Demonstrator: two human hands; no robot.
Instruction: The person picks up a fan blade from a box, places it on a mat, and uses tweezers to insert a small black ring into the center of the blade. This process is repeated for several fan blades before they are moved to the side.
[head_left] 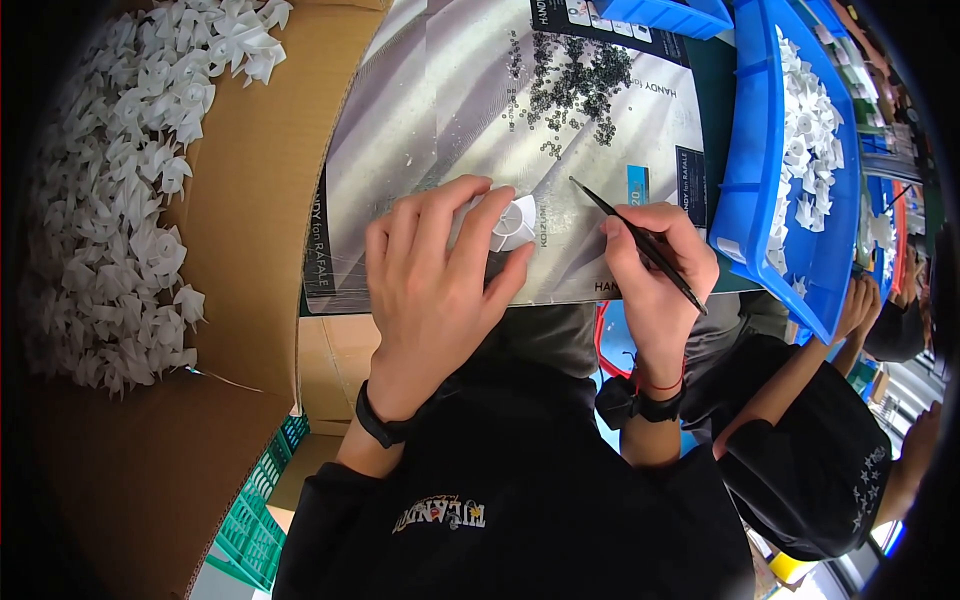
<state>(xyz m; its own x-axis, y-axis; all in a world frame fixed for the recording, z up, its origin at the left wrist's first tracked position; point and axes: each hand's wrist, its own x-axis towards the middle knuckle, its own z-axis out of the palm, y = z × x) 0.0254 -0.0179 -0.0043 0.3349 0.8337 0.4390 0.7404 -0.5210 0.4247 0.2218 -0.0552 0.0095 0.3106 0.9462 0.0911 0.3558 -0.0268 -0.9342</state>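
Observation:
My left hand (430, 260) rests on the printed sheet with its fingers curved round a small white plastic fan wheel (514, 224), steadying it between thumb and fingers. In my right hand (660, 265) is a pair of black tweezers (645, 240), held like a pen. The tweezers' tips point up and left, just to the right of the fan wheel and apart from it. A tiny dark ring seems to sit at the tips, too small to be sure. Farther off on the sheet lies a loose pile of small black rings (580, 80).
A cardboard box (265, 200) full of white fan wheels (140, 180) stands at the left. At the right is a blue bin (755, 150) with more white wheels; another blue tray (670, 14) sits at the back. A green crate (250, 525) is low left. A co-worker (800, 430) sits close on the right.

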